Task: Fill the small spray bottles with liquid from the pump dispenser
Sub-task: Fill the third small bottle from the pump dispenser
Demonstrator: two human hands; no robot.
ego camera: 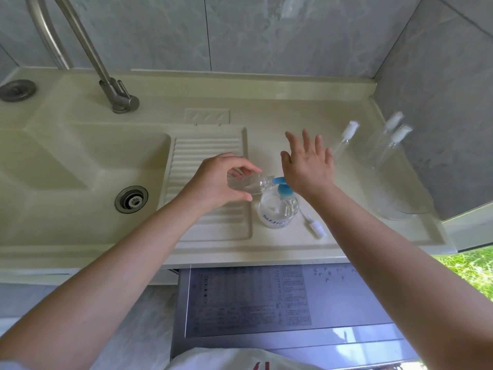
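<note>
Left hand, centre of frame: fingers curling round a small clear spray bottle, holding it tilted on its side, its open neck lying at the blue spout of the pump dispenser.

Right hand, right of centre: fingers spreading straight, the heel of the palm pressing on the blue pump head.

Pump dispenser: standing upright on the cream counter, just right of the ribbed drainboard.

Loose white spray cap: lying on the counter just right of the dispenser.

Three capped clear spray bottles: standing at right of frame.

Sink basin and faucet: sitting at left and upper left.
</note>
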